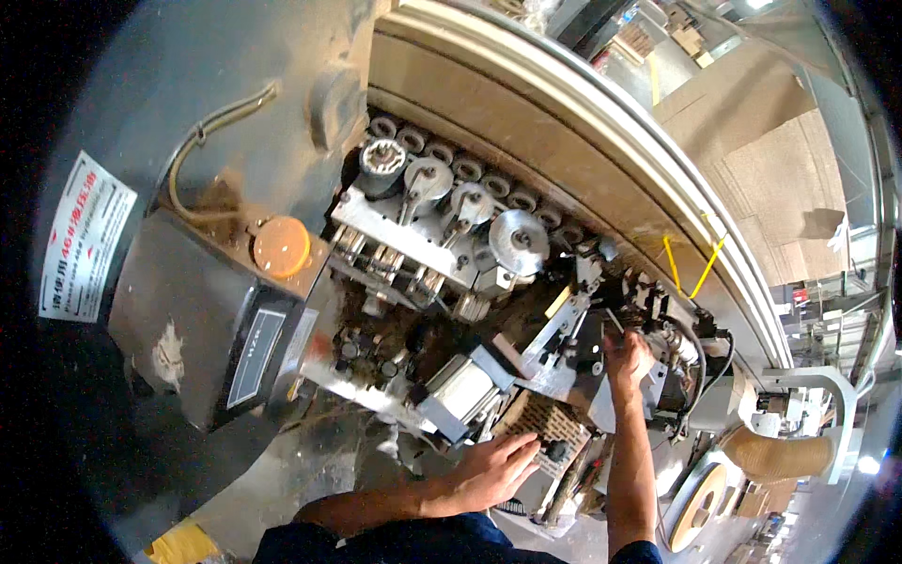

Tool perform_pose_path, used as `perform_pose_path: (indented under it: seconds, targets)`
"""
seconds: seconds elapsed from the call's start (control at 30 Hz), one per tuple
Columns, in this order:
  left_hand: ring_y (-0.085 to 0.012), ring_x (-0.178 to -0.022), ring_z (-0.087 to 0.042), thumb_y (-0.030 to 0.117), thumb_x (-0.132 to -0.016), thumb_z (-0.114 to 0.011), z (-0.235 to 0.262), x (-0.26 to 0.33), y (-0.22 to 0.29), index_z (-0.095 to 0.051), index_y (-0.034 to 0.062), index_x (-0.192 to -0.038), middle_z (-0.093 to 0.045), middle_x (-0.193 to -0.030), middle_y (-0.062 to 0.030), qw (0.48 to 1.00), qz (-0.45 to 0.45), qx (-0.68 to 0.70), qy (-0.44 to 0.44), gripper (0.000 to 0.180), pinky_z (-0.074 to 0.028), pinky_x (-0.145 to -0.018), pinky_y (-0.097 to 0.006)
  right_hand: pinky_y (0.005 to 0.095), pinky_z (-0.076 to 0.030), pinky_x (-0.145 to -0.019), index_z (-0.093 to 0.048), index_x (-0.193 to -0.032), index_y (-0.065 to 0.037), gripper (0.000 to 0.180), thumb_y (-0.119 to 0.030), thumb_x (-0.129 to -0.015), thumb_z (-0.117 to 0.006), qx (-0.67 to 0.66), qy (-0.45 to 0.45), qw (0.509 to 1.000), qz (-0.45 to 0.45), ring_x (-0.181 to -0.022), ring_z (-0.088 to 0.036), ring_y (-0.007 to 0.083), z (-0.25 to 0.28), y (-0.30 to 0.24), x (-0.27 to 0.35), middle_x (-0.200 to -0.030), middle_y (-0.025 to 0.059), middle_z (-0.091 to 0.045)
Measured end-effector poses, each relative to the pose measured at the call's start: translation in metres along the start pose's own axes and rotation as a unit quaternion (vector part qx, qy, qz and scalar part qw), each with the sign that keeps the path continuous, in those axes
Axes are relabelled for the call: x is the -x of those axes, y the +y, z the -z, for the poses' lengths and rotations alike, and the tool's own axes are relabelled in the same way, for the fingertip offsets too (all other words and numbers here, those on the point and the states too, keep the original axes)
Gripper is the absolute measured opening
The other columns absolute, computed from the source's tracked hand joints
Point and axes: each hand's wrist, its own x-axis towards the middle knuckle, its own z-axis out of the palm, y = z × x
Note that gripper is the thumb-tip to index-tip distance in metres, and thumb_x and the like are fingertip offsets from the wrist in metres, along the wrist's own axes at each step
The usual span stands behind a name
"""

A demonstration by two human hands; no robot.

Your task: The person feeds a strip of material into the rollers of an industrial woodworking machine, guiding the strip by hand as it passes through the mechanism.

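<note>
My left hand (489, 473) lies with its fingers stretched out, the tips at the edge of a brown printed cardboard piece (526, 418). A small dark lump (557, 450) sits on that cardboard just beyond the fingertips. My right hand (628, 362) reaches deeper into the opened machine, its fingers curled beside a metal plate (581, 381) and dark fittings. What those fingers grip is too small to make out; a thin pale rod shows just above them. Left of the right hand is a silver cylinder block (462, 390) with dark end caps.
Metal rollers (518, 242) stand in a row on the machine's bracket. A grey housing (202, 320) with an orange cap (282, 247) fills the left side. Black hoses (697, 381) bend around right of my right hand. A ribbed tan duct (778, 455) and cardboard sheets (775, 202) lie farther right.
</note>
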Motion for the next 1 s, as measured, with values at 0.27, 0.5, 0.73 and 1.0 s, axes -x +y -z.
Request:
perform_pose_path:
  seconds: [0.27,0.5,0.73,1.0]
  targets:
    - [-0.0307,-0.103,-0.069,0.02,-0.088,-0.077,0.0,-0.002,0.002,-0.07,0.0012,-0.117,-0.067,-0.125,-0.0126,1.0,-0.006,0.013,-0.008,0.035,-0.058,-0.087,-0.04,0.0474,-0.053,-0.063,-0.061,-0.075,-0.012,0.038,-0.041,-0.071,-0.085,-0.035,0.03,0.999,0.019,-0.071,-0.066,0.0344,0.001,-0.008,0.001,-0.074,0.0104,-0.064]
    - [-0.0312,-0.102,-0.07,0.019,-0.087,-0.077,0.006,-0.01,0.011,-0.069,-0.0011,-0.115,-0.069,-0.121,-0.015,1.0,-0.011,-0.005,-0.025,0.036,-0.059,-0.086,-0.039,0.0464,-0.053,-0.075,-0.067,-0.084,-0.011,0.036,-0.043,-0.075,-0.081,-0.017,-0.028,0.999,-0.019,-0.082,-0.069,0.032,0.008,-0.014,0.0,-0.083,0.0099,-0.07]
    - [-0.0323,-0.104,-0.07,0.018,-0.089,-0.075,0.006,-0.01,0.013,-0.068,-0.0014,-0.117,-0.068,-0.122,-0.0158,0.999,-0.005,0.002,-0.049,0.035,-0.058,-0.086,-0.04,0.046,-0.053,-0.07,-0.064,-0.085,-0.01,0.037,-0.041,-0.075,-0.082,-0.033,0.032,0.999,0.016,-0.078,-0.068,0.0325,0.008,-0.016,0.001,-0.08,0.0091,-0.068]
    - [-0.0331,-0.105,-0.068,0.023,-0.092,-0.072,0.008,-0.008,0.014,-0.068,-0.0007,-0.118,-0.066,-0.125,-0.015,0.998,0.009,0.001,-0.066,0.035,-0.058,-0.087,-0.04,0.0443,-0.053,-0.07,-0.064,-0.087,-0.01,0.035,-0.035,-0.073,-0.084,-0.023,0.005,1.0,0.004,-0.077,-0.068,0.0311,0.01,-0.016,0.0,-0.08,0.0092,-0.068]
